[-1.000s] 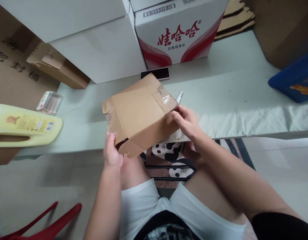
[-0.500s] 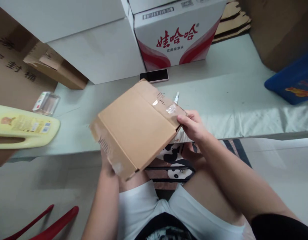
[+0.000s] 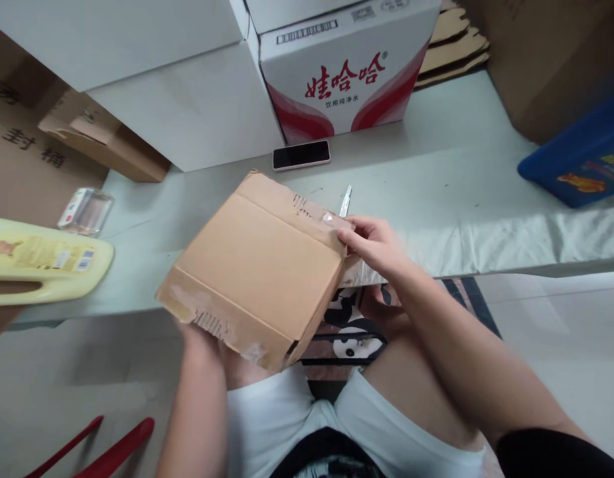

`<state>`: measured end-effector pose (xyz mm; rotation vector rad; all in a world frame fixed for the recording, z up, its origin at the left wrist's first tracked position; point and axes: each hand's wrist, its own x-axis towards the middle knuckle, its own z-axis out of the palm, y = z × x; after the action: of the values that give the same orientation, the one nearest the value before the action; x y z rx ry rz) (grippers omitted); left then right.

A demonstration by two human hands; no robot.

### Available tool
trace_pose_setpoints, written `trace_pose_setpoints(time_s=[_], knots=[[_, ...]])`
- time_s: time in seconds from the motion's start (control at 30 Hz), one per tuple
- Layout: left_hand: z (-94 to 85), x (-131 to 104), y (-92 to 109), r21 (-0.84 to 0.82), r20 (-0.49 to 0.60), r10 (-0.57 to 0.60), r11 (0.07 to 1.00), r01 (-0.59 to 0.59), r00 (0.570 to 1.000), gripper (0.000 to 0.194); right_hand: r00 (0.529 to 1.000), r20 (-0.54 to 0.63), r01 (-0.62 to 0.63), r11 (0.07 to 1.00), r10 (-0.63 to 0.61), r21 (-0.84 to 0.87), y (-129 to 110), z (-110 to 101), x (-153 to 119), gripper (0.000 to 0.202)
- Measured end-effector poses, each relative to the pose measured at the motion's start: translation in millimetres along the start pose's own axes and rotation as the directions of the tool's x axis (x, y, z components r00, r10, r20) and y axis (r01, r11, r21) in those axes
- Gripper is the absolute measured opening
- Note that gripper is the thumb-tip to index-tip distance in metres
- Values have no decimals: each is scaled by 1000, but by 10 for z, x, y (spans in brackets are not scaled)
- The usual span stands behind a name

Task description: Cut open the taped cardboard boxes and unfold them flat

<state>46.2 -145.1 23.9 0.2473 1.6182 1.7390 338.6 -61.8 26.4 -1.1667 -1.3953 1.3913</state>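
A flat brown cardboard box (image 3: 259, 262) with torn, taped edge strips is held tilted over my lap and the table's front edge. My right hand (image 3: 371, 242) pinches its right corner, thumb on top. At the lower left, my left hand (image 3: 200, 338) supports the box from beneath; its fingers are hidden by the cardboard. Just beyond my right fingers a silver utility knife (image 3: 346, 200) lies on the table, partly covered by the box. A phone (image 3: 301, 155) with a dark screen rests farther back.
White cartons (image 3: 187, 113) and a red-and-white water carton (image 3: 344, 79) stand along the back of the cloth-covered table (image 3: 456, 153). A yellow jug (image 3: 48, 262) and a clear small case (image 3: 86, 211) are left; a blue container (image 3: 575, 159) stands right. Red legs (image 3: 117, 451) show below.
The box has shifted left and toward me and turned slightly, with both hands still on it. My right hand has moved a little left. The whole view has shifted slightly.
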Motion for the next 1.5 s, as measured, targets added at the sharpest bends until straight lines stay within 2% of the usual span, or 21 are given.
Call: trace_pose_setpoints(time_s=[0.03, 0.1, 0.2, 0.27, 0.37, 0.43, 0.5, 0.6, 0.67, 0.7, 0.8, 0.93, 1.03, 1.13, 1.23, 1.37, 1.43, 1.5], knots=[[33, 28, 22, -6, -55, 42, 999, -42, 998, 37, 1000, -11, -18, 999, 17, -37, -5, 4, 3, 28], [80, 81, 53, -38, -47, 78, 996, -80, 996, 31, 1000, -6, -19, 996, 19, -83, -16, 11, 2, 28], [103, 119, 68, -134, 120, 86, 989, -70, 989, 32, 1000, 13, 7, 993, -5, -115, -26, 8, 2, 31], [100, 120, 61, -195, 192, 106, 978, -67, 976, 35, 999, -27, 32, 991, -36, -132, -19, -8, 15, 32], [107, 121, 46, -251, 133, 39, 968, -4, 990, 41, 994, -101, 26, 997, -32, -69, 26, -43, 49, 36], [123, 128, 41, -263, 85, -47, 963, 68, 995, 49, 988, -149, -33, 999, 34, 9, 65, -63, 66, 46], [139, 132, 39, -244, 70, -53, 967, 69, 996, 54, 976, -178, -119, 991, 127, 55, 85, -69, 71, 55], [156, 125, 54, -196, 78, 43, 980, -27, 996, 54, 976, -55, -204, 974, 210, 99, 53, -44, 65, 51], [173, 108, 92, -177, 105, 72, 983, -52, 992, 52, 984, 39, -178, 967, 174, 179, 6, -6, 71, 45], [186, 97, 121, -180, 122, 83, 982, -60, 989, 49, 988, 43, -152, 960, 146, 234, -17, 16, 79, 44], [251, 61, 223, -227, 194, 140, 969, -94, 971, 43, 993, -54, -84, 935, 109, 344, -42, 69, 127, 44], [366, 40, 285, -221, 279, 207, 964, -147, 938, 53, 974, -207, -18, 948, 87, 317, 8, 65, 204, 42], [458, 93, 261, -120, 291, 156, 985, -126, 944, 49, 962, -261, 14, 938, 82, 346, 29, 29, 237, 44], [582, 213, 232, -83, 241, 95, 994, -77, 966, 41, 949, -288, -4, 922, 126, 388, 20, 14, 244, 44], [756, 359, 216, -139, 246, 82, 989, -49, 966, 38, 966, -223, -55, 948, 129, 314, 17, 42, 231, 41], [1009, 534, 159, -178, 287, -32, 980, 86, 957, 35, 985, -63, -139, 953, 161, 270, 62, 84, 169, 46], [1113, 601, 100, -177, 318, -91, 972, 153, 944, 37, 975, -69, -185, 941, 213, 285, 112, 76, 112, 51], [1191, 650, 32, -163, 378, -125, 966, 199, 917, 41, 956, -129, -216, 930, 264, 298, 165, 48, 43, 53]])
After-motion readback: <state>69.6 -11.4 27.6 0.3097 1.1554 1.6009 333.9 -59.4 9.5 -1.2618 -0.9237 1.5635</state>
